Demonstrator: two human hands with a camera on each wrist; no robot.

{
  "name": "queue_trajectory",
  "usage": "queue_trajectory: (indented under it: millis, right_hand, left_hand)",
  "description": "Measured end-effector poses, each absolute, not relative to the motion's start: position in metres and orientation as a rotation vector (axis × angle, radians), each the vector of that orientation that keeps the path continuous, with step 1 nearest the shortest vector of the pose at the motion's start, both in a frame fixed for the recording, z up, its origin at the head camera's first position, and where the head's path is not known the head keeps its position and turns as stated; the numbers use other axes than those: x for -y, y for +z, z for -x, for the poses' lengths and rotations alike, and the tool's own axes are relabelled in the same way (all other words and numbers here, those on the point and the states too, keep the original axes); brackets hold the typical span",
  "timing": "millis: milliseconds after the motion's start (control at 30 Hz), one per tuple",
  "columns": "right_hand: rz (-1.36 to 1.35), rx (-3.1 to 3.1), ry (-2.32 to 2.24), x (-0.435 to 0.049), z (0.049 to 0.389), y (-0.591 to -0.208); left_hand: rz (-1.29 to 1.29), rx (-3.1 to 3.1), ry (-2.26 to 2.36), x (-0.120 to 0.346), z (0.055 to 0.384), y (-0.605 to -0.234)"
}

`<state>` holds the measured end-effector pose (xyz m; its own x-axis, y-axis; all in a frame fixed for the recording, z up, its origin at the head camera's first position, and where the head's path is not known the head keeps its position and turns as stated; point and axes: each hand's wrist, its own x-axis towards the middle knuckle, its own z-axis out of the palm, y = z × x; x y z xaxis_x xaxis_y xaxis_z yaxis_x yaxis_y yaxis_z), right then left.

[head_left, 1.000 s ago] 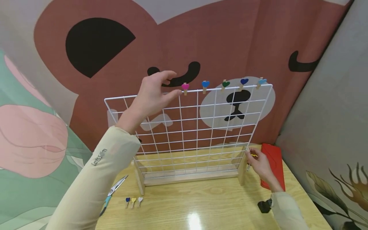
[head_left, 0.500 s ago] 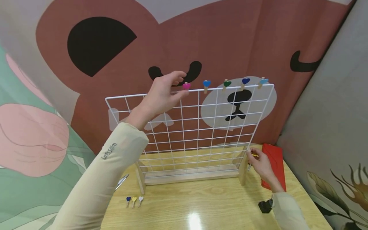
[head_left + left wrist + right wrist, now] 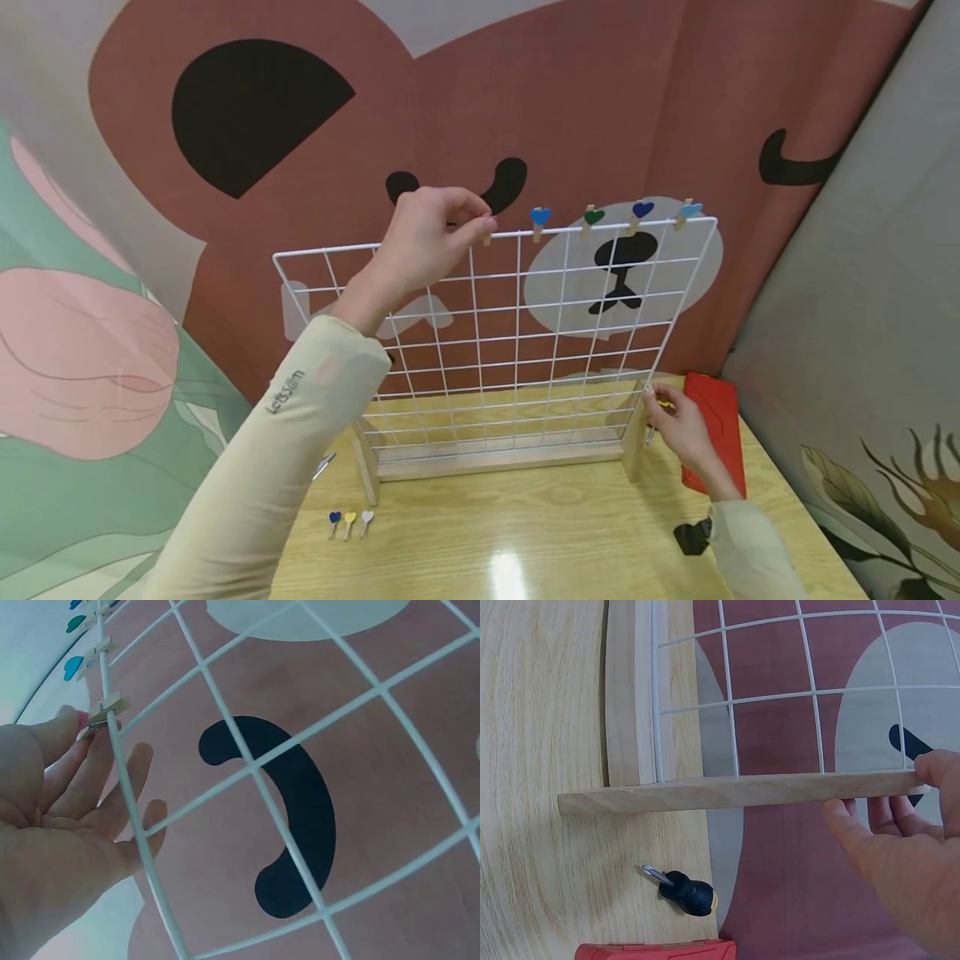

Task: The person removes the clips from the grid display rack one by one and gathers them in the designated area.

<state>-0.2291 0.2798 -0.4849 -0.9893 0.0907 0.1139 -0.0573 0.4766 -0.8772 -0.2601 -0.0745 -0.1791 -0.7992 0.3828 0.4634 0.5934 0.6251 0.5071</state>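
Observation:
A white wire grid panel [image 3: 517, 337] stands upright in a wooden stand [image 3: 495, 462]. Along its top wire sit heart clothespins: light blue [image 3: 690, 210], dark blue [image 3: 642, 210], green [image 3: 593, 217] and blue [image 3: 540, 217]. My left hand [image 3: 427, 237] pinches a pink heart clothespin [image 3: 105, 709] clipped on that same wire; its heart is mostly hidden by thumb and finger. With thumb and fingers, my right hand [image 3: 684, 425] grips the upper end of the stand's right wooden post [image 3: 742, 791].
Dark blue [image 3: 334, 520], yellow [image 3: 349, 522] and white [image 3: 367, 520] heart clothespins lie front left. The scissors' tip [image 3: 323, 466] shows beside my sleeve. A stubby screwdriver [image 3: 686, 892] and a red case [image 3: 716, 433] lie right of the stand; a black object [image 3: 692, 537] lies nearer.
My left hand has moved right along the top wire, and its thumb and finger have closed on the pink heart clothespin. My right hand has stayed on the post.

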Motion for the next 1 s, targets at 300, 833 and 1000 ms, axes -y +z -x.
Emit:
queue_trajectory:
  millis: [300,833,1000]
  right_hand:
    - [0.031,2.563,1.552,-0.2803,0.23,-0.4867]
    - [0.029,2.554,1.544,-0.2802,0.2304,-0.4872]
    - [0.037,2.563,1.544,-0.2767,0.2286,-0.4863]
  left_hand:
    - [0.737,2.534,-0.979,0.0715,0.2593,-0.1782]
    - [0.803,2.39,-1.029,0.0711,0.262,-0.1851]
    - [0.796,2.367,-1.027,0.0738,0.2635,-0.1871]
